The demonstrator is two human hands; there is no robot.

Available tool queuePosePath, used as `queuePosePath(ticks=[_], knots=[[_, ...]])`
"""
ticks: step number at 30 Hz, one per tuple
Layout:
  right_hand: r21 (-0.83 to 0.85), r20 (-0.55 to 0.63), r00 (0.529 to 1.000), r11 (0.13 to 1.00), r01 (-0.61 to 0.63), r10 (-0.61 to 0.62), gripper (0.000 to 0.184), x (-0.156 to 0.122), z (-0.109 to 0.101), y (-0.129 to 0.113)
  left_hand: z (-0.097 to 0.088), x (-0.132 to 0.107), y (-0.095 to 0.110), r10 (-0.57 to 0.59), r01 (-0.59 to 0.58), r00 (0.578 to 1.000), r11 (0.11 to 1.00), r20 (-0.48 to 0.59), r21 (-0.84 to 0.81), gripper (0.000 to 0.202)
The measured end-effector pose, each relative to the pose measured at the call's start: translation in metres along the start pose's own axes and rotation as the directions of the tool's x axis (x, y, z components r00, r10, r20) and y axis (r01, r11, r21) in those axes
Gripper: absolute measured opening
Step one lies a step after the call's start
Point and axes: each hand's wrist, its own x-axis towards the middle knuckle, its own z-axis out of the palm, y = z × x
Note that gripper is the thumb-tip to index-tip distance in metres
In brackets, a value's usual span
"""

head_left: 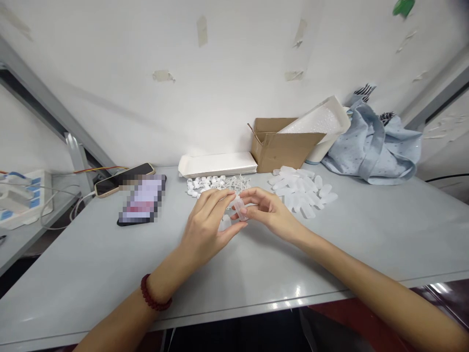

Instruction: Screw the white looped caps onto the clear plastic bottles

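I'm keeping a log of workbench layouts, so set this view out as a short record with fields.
Surface: gray table
Right hand: pinching a translucent plastic piece
Left hand: fingers curved around the same piece, contact unclear
Left wrist: dark red beaded bracelet
Center: small white parts, loosely heaped
Right: heap of translucent pieces, pale-blue cloth bag
Back: open cardboard box
Left: two smartphones

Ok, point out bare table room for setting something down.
Bare table: between the blurred phone and the left hand; right of the translucent pieces, before the blue bag. Crowded: back middle, with small white parts and a cardboard box.
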Motion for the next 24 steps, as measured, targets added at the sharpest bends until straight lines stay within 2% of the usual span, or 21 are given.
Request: queuePosePath(ticks=[6,9,12,18,24], knots=[[-0.034,0.002,1.000,0.999,-0.015,0.015,0.026,0.002,-0.001,0.002,0.002,0.000,0.002,0.005,-0.004,1.000,1.000,0.019,-0.007,0.038],[-0.142,-0.046,0.999,0.990,-0.001,-0.005,0.018,0.003,-0.004,0.001,0.001,0.001,0.002,-0.001,0.004,0.999,0.998,0.054,-0.055,0.039],[-0.290,-0.073,0.997,0.957,-0.011,-0.010,0.013,0.004,-0.006,-0.002,-0.003,0.001,0.002,-0.012,0.029,0.990,0.993,0.142,-0.119,0.039],[-0.514,-0.069,0.995,0.853,-0.092,0.066,0.021,0.005,-0.010,-0.001,-0.009,0.004,0.001,-0.027,0.099,0.920,0.982,0.391,-0.164,0.037],[-0.638,0.015,0.996,0.767,-0.059,0.089,0.020,0.005,-0.010,0.003,-0.008,0.003,-0.001,-0.067,0.143,0.856,0.983,0.513,-0.111,0.035]])
